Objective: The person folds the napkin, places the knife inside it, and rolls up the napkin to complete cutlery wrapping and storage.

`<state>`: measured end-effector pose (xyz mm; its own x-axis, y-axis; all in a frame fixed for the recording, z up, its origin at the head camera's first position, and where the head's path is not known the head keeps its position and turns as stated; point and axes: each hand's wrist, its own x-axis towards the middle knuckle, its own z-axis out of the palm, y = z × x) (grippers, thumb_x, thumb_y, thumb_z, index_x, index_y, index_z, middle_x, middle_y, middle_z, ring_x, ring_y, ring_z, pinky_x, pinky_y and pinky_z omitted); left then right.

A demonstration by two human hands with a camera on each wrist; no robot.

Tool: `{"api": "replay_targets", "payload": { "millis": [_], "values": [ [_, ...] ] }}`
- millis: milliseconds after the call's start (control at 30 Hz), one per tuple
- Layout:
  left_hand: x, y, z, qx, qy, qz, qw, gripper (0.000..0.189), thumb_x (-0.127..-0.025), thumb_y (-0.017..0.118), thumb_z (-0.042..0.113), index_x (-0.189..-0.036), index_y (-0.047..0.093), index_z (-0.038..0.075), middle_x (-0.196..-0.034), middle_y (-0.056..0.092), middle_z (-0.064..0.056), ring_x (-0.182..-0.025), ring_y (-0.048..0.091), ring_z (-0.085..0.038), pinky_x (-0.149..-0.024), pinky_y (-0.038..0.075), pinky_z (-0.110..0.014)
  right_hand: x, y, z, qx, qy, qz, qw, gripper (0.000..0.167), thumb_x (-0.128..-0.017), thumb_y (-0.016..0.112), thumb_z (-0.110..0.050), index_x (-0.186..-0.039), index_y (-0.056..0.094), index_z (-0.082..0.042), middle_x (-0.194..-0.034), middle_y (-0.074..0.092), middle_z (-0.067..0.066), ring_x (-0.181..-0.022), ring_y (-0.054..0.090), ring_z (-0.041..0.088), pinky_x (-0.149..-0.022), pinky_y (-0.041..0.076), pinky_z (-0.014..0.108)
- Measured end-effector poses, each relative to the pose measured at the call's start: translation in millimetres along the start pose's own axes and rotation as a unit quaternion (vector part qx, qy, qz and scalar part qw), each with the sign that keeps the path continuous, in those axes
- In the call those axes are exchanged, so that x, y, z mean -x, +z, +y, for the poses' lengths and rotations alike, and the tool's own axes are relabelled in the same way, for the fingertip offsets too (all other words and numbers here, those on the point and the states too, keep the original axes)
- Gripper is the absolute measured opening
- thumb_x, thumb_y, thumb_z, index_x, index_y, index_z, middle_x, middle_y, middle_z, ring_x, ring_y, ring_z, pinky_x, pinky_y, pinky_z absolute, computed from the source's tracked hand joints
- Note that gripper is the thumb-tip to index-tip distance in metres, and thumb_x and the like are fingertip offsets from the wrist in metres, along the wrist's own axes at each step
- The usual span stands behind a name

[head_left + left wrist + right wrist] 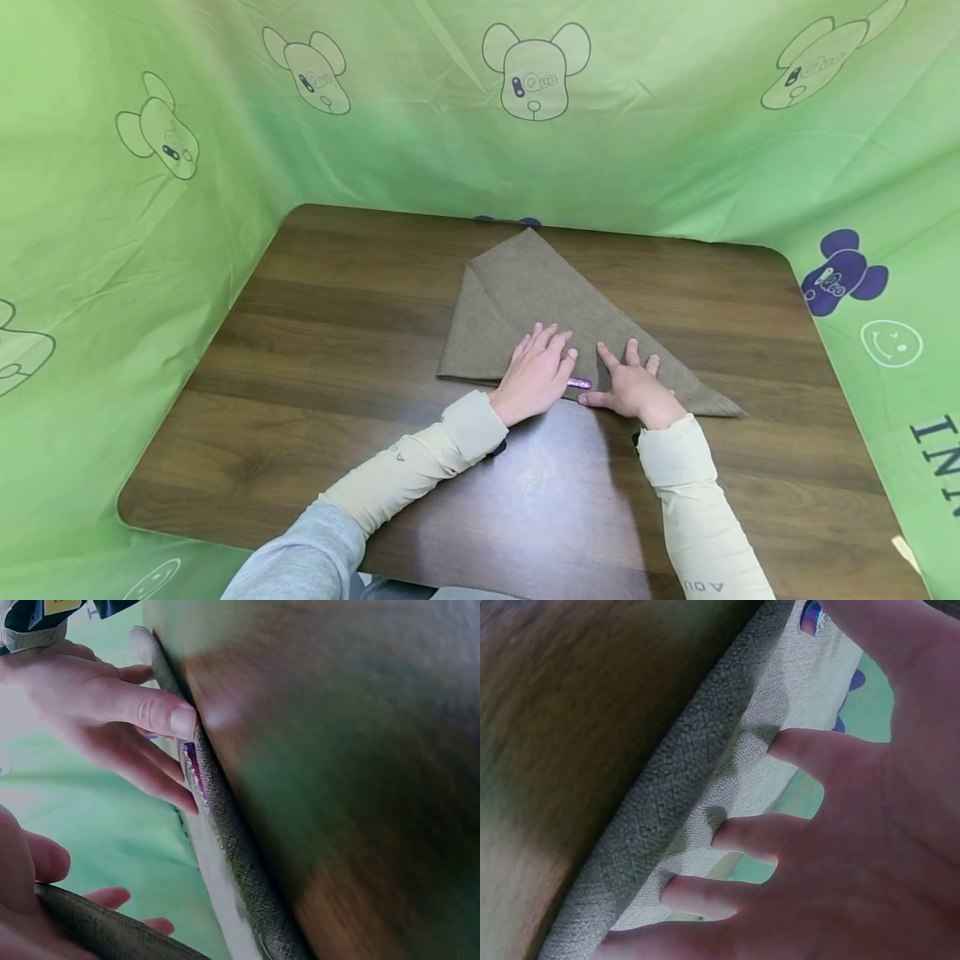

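A grey-brown cloth (510,300), folded into a pointed, angular shape, lies on the wooden table (315,333). My left hand (536,375) rests on its near edge with fingers stretched forward. To its right, my right hand (636,387) touches the cloth with fingers spread and the thumb along the near edge. In the right wrist view, the right fingertips (724,829) meet the fabric. Between the hands lies a small, glittery purple strip (579,383) on the cloth; its left end is behind the left hand. The left wrist view shows it beside the right thumb (169,716).
Green curtains (420,158) printed with bear faces surround the table on the left, back and right. The cloth's top corner reaches close to the table's back edge, and its long point (720,406) extends to the right. A small pale piece (905,552) sits at the table's right edge.
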<state>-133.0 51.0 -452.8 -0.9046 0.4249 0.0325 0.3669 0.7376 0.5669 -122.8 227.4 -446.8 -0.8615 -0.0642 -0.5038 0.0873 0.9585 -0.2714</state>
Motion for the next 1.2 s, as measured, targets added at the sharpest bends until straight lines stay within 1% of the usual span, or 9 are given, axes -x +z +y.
{"api": "replay_targets", "payload": {
  "millis": [300,467,700,833,1000,1200],
  "values": [
    [0.3,6.8,-3.0,0.02,0.01,-0.019,0.9996,0.043,-0.104,0.034,0.029,-0.139,0.049,0.008,-0.149,0.042,-0.016,-0.145,0.027,-0.038,-0.119,0.019,-0.05,-0.5,-0.8,-0.7,0.001,0.001,-0.004,1.0,0.1,-0.084,0.067,-0.053,-0.154,0.013,-0.008,-0.152,-0.009,0.04,-0.132,-0.004,0.07,-0.081,0.024,0.087],
    [-0.1,11.6,-4.4,0.027,0.004,-0.032,0.9991,0.043,-0.104,0.036,0.029,-0.14,0.047,0.009,-0.151,0.039,-0.016,-0.146,0.022,-0.038,-0.12,0.016,-0.049,-1.1,-0.2,0.3,-0.003,-0.002,-0.004,1.0,0.101,-0.083,0.067,-0.054,-0.154,0.013,-0.008,-0.152,-0.01,0.04,-0.132,-0.005,0.07,-0.081,0.023,0.087],
    [0.0,15.6,-3.0,0.02,-0.001,-0.063,0.9978,0.045,-0.104,0.036,0.029,-0.143,0.044,0.009,-0.153,0.034,-0.018,-0.148,0.014,-0.039,-0.12,0.011,-0.049,0.0,-1.0,0.5,-0.005,-0.001,-0.004,1.0,0.101,-0.084,0.067,-0.054,-0.155,0.011,-0.009,-0.152,-0.011,0.039,-0.133,-0.007,0.069,-0.082,0.022,0.087],
    [-0.1,17.3,-1.8,0.009,-0.009,-0.092,0.9957,0.045,-0.104,0.037,0.03,-0.144,0.042,0.01,-0.155,0.029,-0.021,-0.149,0.009,-0.038,-0.121,0.008,-0.048,0.2,-0.6,0.2,-0.007,0.0,-0.007,1.0,0.101,-0.083,0.067,-0.055,-0.155,0.012,-0.009,-0.152,-0.011,0.039,-0.133,-0.007,0.069,-0.082,0.022,0.087],
    [0.0,18.0,0.1,-0.004,-0.021,-0.133,0.9909,0.047,-0.104,0.037,0.03,-0.147,0.036,0.011,-0.158,0.02,-0.022,-0.15,0.002,-0.036,-0.122,0.005,-0.045,1.2,-0.9,0.4,-0.006,-0.001,-0.008,0.9999,0.102,-0.082,0.067,-0.056,-0.154,0.013,-0.009,-0.152,-0.01,0.04,-0.132,-0.006,0.07,-0.082,0.023,0.087],
    [0.9,14.2,2.4,-0.048,-0.02,-0.17,0.9841,0.054,-0.102,0.04,0.03,-0.152,0.027,0.013,-0.161,0.011,-0.021,-0.151,0.001,-0.034,-0.122,0.006,-0.043,1.4,-0.5,1.2,-0.004,0.0,-0.007,1.0,0.103,-0.082,0.067,-0.058,-0.154,0.012,-0.009,-0.152,-0.01,0.04,-0.132,-0.006,0.071,-0.082,0.023,0.087]
  ]
}}
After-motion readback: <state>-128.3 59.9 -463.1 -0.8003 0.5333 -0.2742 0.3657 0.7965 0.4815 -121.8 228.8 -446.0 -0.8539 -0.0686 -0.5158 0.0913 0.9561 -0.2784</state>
